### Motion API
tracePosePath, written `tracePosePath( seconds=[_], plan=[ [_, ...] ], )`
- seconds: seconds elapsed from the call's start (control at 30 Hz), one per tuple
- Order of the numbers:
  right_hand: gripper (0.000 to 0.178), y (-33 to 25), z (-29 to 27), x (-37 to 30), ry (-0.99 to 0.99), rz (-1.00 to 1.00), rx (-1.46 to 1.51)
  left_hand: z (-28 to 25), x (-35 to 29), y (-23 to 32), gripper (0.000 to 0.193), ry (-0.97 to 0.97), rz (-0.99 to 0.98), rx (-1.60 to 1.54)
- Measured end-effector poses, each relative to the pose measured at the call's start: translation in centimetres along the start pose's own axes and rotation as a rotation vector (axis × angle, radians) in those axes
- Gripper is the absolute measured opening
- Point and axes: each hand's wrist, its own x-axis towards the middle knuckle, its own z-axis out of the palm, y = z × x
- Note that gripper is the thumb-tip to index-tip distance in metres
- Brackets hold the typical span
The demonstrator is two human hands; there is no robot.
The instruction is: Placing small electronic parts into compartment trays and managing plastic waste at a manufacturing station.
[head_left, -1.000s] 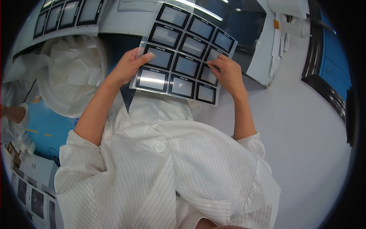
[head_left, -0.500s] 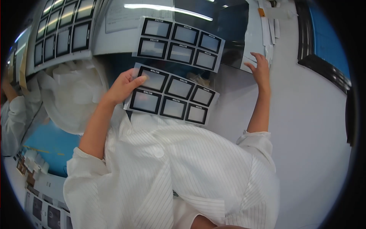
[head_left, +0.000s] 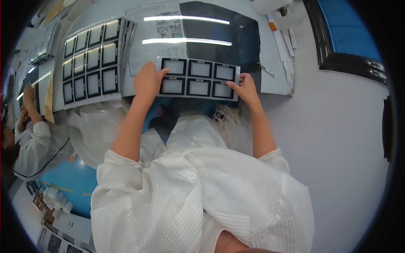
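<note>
A clear sheet (head_left: 199,87) with two rows of black-framed, pale rectangular windows lies at the near edge of the table. My left hand (head_left: 147,82) grips its left end, thumb on the upper face and the other fingers partly hidden. At the opposite end, my right hand (head_left: 247,89) pinches the edge between thumb and fingers. Whether a second sheet lies underneath cannot be seen. To the left stands a stack of larger sheets (head_left: 93,61) with similar black-framed windows.
Behind the sheet are a glossy dark mat (head_left: 223,31) and a printed paper (head_left: 157,36) under clear film. A thin pen-like tool (head_left: 266,70) lies at the right. Below the table hang a white plastic bag (head_left: 90,126) and clear waste (head_left: 227,116). Another person (head_left: 36,135) works at far left.
My right hand has come from the table's right side onto the sheet's right end. The sheet in my left hand has moved forward to the table edge; the separate second sheet no longer shows.
</note>
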Motion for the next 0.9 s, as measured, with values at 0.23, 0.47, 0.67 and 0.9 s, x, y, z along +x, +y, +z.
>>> tracePosePath(
  seconds=[0.23,0.47,0.67,0.9],
  plan=[
    [0.069,-0.3,0.1,2.0,-0.024,0.285,0.298,2.9,-2.9,1.8,0.032,0.097,-0.116,-0.141],
    [0.044,-5.4,-2.9,0.2,-0.39,0.26,0.498,3.7,-2.3,-0.3,0.033,0.072,-0.141,-0.242],
    [0.042,-19.7,-10.0,1.1,-0.451,-0.175,0.567,1.4,-1.5,-0.5,0.029,0.326,-0.263,-0.728],
    [0.047,-37.9,-14.9,13.2,-0.472,-0.657,0.539,1.5,5.1,-3.1,0.02,0.434,0.05,-0.257]
  ],
)
